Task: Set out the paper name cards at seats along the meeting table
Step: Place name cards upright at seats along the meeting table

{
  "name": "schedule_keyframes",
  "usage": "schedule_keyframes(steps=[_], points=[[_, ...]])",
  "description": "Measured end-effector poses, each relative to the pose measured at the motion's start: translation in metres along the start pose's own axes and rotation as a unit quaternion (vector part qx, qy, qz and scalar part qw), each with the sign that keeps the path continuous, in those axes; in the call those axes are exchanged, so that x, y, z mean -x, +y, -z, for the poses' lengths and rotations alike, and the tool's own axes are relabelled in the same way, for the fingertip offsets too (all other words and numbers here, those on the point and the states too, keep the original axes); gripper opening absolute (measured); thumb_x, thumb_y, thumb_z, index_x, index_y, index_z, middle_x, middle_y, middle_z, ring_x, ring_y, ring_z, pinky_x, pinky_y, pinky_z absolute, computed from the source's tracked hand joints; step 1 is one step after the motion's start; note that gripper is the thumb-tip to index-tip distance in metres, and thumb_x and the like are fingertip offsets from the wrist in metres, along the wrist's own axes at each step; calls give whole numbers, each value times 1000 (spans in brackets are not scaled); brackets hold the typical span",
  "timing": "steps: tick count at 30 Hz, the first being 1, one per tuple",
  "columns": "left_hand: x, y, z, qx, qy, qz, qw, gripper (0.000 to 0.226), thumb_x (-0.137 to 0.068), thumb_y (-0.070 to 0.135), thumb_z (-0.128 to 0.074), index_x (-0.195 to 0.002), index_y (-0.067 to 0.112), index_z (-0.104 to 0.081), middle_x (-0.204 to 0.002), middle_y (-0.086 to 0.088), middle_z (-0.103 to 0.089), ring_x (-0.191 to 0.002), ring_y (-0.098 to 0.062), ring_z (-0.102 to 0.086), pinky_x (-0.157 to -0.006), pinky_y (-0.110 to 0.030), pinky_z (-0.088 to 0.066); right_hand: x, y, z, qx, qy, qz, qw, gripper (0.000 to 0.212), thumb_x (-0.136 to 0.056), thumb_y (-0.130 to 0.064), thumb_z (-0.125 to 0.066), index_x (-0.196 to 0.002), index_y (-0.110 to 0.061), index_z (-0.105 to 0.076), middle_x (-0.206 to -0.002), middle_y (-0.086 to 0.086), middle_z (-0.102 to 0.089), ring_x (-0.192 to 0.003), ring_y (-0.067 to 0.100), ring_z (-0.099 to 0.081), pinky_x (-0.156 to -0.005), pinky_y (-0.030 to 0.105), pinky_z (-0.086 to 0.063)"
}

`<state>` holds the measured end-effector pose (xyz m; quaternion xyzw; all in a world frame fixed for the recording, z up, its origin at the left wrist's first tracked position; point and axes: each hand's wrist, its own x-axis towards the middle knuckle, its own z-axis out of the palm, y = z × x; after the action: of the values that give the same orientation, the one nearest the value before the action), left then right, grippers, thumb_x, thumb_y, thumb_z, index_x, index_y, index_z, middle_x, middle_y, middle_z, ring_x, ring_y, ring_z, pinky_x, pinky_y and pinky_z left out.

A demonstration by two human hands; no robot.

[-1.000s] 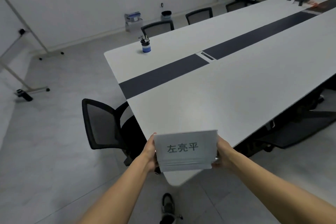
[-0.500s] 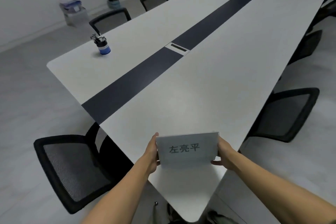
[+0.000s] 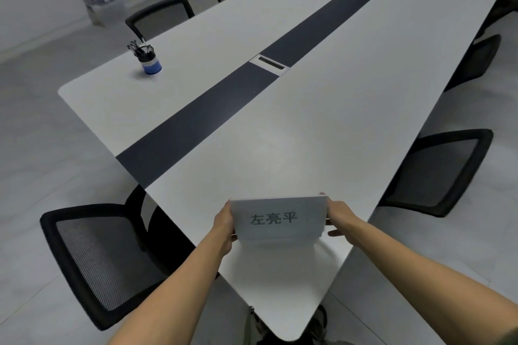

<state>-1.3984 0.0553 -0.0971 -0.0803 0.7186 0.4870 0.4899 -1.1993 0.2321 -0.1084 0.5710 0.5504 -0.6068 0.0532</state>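
I record the left hand (image 3: 224,222) and right hand (image 3: 339,215) gripping a white paper name card (image 3: 277,218) by its ends over the long white table (image 3: 308,134).

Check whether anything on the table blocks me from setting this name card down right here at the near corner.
Nothing visible does. The name card, held at its ends by the left hand and right hand, is over bare white table. The pen cup stands far off across the dark strip.
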Motion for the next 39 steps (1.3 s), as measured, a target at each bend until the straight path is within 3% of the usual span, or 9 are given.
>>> schedule_keyframes(steps=[2, 3, 4, 8, 16, 27, 31, 35, 39], points=[[5, 3, 2, -21, 24, -14, 999, 23, -90, 21, -44, -92, 11, -64, -80, -7, -63, -70, -26, -54, -66, -33, -46, 5, -12, 12, 59, 50, 76, 994, 63, -96, -54, -44, -96, 7, -60, -95, 33, -55, -90, 45, -58, -70, 32, -28], [6, 5, 4, -32, 31, -19, 999, 22, -89, 18, -46, -92, 9, -66, -80, -8, -65, -70, -27, -57, -66, -33, -48, 8, -19, 17, 87, 82, 124, 985, 62, -95, -53, -45, -98, 8, -60, -98, 33, -58, -92, 46, -58, -98, 56, -41], [8, 8, 5, -40, 37, -25, 998, 22, -88, 15, -47, -92, 7, -67, -80, -9, -67, -71, -28, -60, -68, -34, -50, 15, -29, 21, 114, 107, 175, 972, 60, -95, -53, -46, -102, 3, -63, -99, 23, -66, -96, 40, -62, -85, 47, -50], [16, 16, 9, -47, 49, -47, 997, 26, -84, 6, -45, -95, 1, -69, -84, -15, -71, -70, -31, -64, -67, -36, -54, 51, -63, 21, 245, 61, 309, 917, 58, -83, -68, -54, -125, -29, -61, -118, -14, -64, -110, 8, -58, -93, 34, -47], [25, 5, 33, -66, 106, -51, 991, 16, -93, 13, -47, -103, 5, -57, -84, -15, -64, -65, -25, -59, -59, -31, -48, 51, -72, -15, 575, 10, 360, 735, 63, -75, -64, -66, -128, -33, -54, -115, -6, -66, -100, 19, -61, -76, 31, -45], [47, 22, 40, -198, 198, -198, 939, 27, -91, 14, -51, -115, 11, -64, -108, -10, -66, -96, -22, -61, -83, -31, -47, 59, -118, 39, 418, 35, 418, 805, 34, -71, -68, -69, -87, -38, -63, -71, -19, -60, -67, -1, -55, -51, 23, -35], [61, 46, 7, -396, 128, -317, 853, 52, -83, 33, -65, -132, 20, -53, -131, 0, -56, -119, -17, -52, -99, -32, -42, 47, -130, 76, 374, 102, 380, 840, 35, -71, -64, -72, -88, -35, -65, -75, -16, -62, -67, 2, -56, -51, 25, -36], [60, 54, -40, -622, 8, -324, 713, 86, -68, 56, -75, -142, 25, -41, -138, 1, -49, -124, -23, -47, -101, -37, -39, 22, -107, 95, 378, 115, 314, 863, 38, -71, -64, -73, -92, -33, -65, -79, -10, -65, -71, 11, -60, -55, 28, -43], [49, 52, -72, -720, -27, -273, 637, 44, -65, 42, -82, -100, 26, -60, -95, 2, -61, -97, -23, -60, -69, -31, -40, 1, -69, 101, 380, 95, 254, 885, 40, -70, -63, -74, -91, -29, -66, -78, -10, -66, -70, 11, -62, -57, 30, -49]])
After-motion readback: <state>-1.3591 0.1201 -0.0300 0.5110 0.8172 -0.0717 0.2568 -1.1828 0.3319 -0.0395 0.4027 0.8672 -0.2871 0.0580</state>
